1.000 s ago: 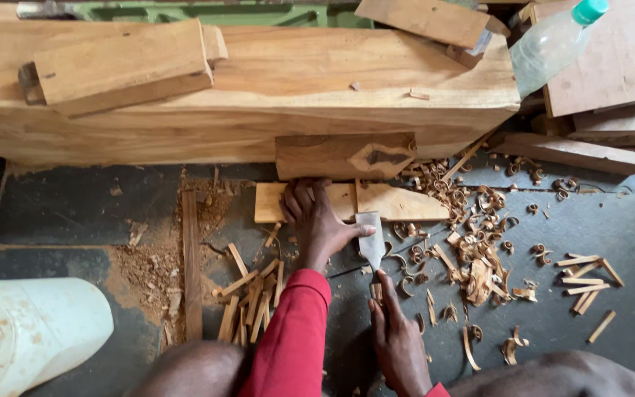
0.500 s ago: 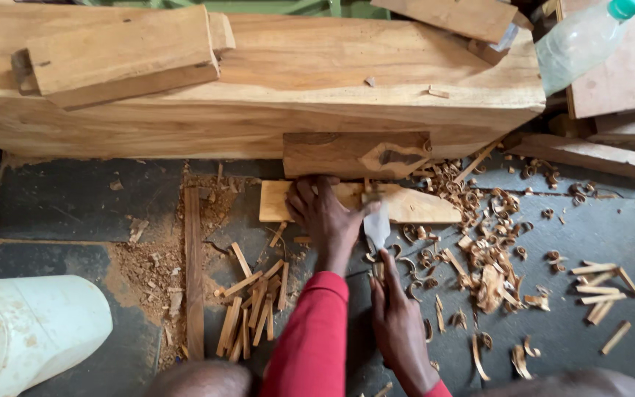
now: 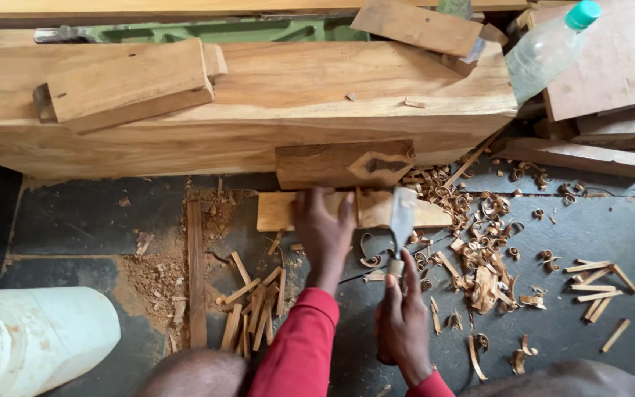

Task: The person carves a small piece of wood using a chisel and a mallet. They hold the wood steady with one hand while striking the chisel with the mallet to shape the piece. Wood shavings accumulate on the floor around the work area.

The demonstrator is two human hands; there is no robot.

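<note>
A small pale wooden board (image 3: 288,211) is pressed flat on the floor (image 3: 75,220) by the left hand (image 3: 323,231), fingers spread over its middle. A broad metal blade (image 3: 403,215), edge against the board, is gripped by the right hand (image 3: 403,323), fingers clamped on its handle. A white plastic container (image 3: 31,342), contents indiscernible, and a clear green-capped bottle (image 3: 553,48) are seen well apart.

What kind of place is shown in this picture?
Most likely a woodworking shop floor. A big timber beam lies there, curled wood shavings cover the ground, and the right hand holds a chisel against a small board.
</note>
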